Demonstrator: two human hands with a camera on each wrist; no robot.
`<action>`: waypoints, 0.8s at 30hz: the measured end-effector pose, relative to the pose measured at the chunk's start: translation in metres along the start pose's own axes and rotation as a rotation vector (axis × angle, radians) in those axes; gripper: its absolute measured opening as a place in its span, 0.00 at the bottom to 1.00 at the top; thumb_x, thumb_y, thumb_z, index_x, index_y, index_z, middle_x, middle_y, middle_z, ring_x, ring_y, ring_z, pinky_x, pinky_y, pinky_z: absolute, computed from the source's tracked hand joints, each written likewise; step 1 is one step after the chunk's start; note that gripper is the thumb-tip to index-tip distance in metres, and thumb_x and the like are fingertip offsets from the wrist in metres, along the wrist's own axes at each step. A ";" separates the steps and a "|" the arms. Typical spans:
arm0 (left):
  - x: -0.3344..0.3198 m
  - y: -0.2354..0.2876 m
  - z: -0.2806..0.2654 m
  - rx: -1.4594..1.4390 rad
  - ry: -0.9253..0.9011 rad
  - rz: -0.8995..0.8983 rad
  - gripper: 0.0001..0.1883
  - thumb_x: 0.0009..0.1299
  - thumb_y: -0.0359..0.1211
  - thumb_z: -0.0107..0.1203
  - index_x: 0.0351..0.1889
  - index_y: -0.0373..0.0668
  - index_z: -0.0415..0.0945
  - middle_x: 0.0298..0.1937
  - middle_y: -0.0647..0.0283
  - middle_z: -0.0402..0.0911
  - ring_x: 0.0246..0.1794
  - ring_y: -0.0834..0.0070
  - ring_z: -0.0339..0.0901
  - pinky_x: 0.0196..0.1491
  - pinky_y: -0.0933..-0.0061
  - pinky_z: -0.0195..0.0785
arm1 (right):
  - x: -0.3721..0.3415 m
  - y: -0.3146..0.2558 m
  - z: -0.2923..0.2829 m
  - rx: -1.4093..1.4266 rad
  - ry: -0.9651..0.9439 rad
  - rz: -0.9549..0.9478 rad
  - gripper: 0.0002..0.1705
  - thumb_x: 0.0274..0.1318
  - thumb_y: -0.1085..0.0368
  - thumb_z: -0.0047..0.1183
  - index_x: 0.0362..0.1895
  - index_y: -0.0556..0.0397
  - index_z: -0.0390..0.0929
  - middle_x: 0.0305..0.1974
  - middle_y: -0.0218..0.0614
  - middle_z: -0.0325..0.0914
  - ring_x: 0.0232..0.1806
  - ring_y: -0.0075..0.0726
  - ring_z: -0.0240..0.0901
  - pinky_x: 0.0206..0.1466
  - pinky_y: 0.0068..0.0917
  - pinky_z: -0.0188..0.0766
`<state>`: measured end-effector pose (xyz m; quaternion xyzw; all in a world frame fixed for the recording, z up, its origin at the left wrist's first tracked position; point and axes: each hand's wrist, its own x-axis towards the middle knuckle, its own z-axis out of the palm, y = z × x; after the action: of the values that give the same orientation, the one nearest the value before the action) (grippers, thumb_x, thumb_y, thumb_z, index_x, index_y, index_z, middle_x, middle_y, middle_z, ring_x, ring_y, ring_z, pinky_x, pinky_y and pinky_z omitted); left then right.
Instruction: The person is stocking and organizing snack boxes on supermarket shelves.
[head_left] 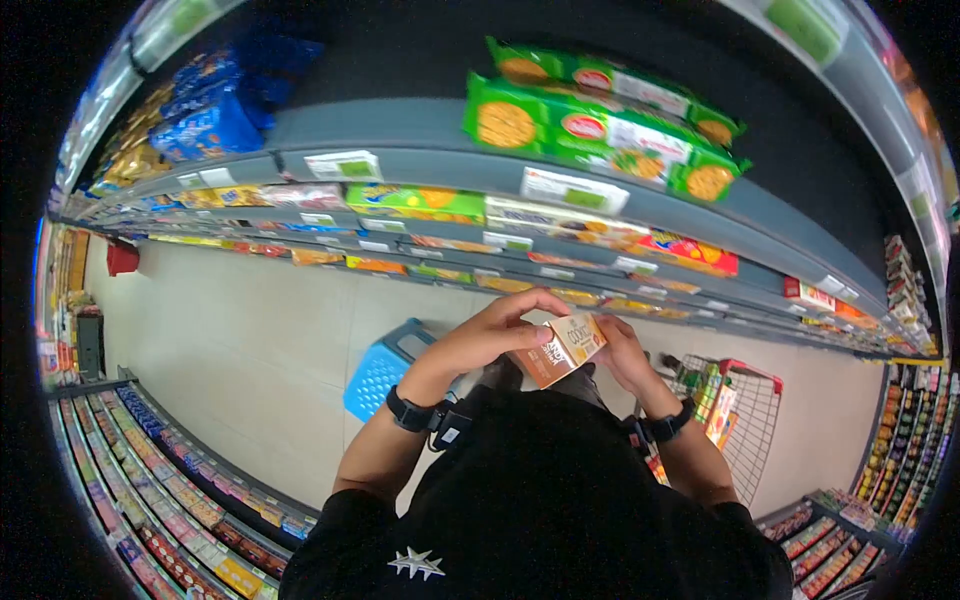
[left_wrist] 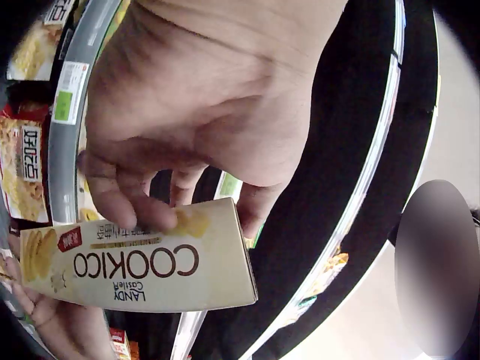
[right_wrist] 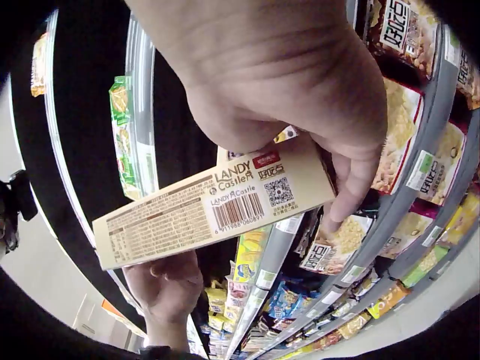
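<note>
A cookie box (head_left: 568,348), cream and orange-brown with COOKICO lettering, is held between both hands in front of the dark-shirted torso. My left hand (head_left: 490,335) grips its left end, thumb across the printed face. At the opposite end, my right hand (head_left: 625,355) has its fingers bent around the box. The left wrist view shows the COOKICO side of the box (left_wrist: 142,262) under the fingertips of the left hand (left_wrist: 202,97). A barcode side of the box (right_wrist: 225,206) faces the right wrist camera, below the right hand (right_wrist: 300,82).
Shelves with a grey front edge (head_left: 430,160) stand ahead, bearing green cookie packs (head_left: 600,135) and blue bags (head_left: 210,120). A blue stool (head_left: 385,365) is at the left on the floor; a wire shopping cart (head_left: 745,430) holding goods stands at the right. More stocked shelves (head_left: 170,480) lie behind.
</note>
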<state>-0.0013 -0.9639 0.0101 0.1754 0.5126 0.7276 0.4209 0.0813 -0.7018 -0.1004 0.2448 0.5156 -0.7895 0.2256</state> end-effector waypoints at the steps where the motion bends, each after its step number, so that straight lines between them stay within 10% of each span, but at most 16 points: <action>1: -0.008 0.005 -0.010 -0.003 0.031 0.020 0.18 0.73 0.38 0.56 0.57 0.42 0.73 0.55 0.65 0.74 0.57 0.78 0.70 0.58 0.74 0.64 | -0.003 -0.007 0.011 0.006 -0.001 -0.013 0.19 0.72 0.56 0.45 0.55 0.60 0.72 0.46 0.38 0.77 0.47 0.34 0.79 0.43 0.32 0.84; 6: -0.054 0.022 -0.074 0.116 0.254 0.157 0.27 0.71 0.44 0.57 0.62 0.37 0.69 0.58 0.59 0.75 0.62 0.71 0.70 0.65 0.68 0.61 | -0.020 -0.044 0.062 -0.135 -0.008 -0.132 0.18 0.71 0.59 0.45 0.59 0.54 0.70 0.48 0.33 0.76 0.45 0.28 0.78 0.51 0.31 0.79; 16: -0.122 0.086 -0.133 0.202 0.980 0.617 0.11 0.74 0.30 0.55 0.50 0.35 0.79 0.46 0.64 0.82 0.45 0.82 0.76 0.47 0.79 0.71 | -0.050 -0.122 0.172 -0.390 -0.378 -0.468 0.41 0.57 0.79 0.52 0.75 0.59 0.52 0.71 0.39 0.51 0.67 0.38 0.61 0.65 0.35 0.65; 24: -0.124 0.172 -0.150 0.440 1.062 0.846 0.17 0.76 0.29 0.51 0.58 0.30 0.75 0.53 0.57 0.81 0.51 0.77 0.77 0.57 0.76 0.68 | -0.039 -0.187 0.260 -0.575 -0.443 -0.870 0.49 0.55 0.76 0.55 0.78 0.54 0.44 0.74 0.44 0.46 0.77 0.45 0.46 0.74 0.45 0.51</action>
<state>-0.1063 -1.1729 0.1240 0.0617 0.6713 0.6954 -0.2491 -0.0419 -0.8695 0.1457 -0.2332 0.7035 -0.6701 0.0399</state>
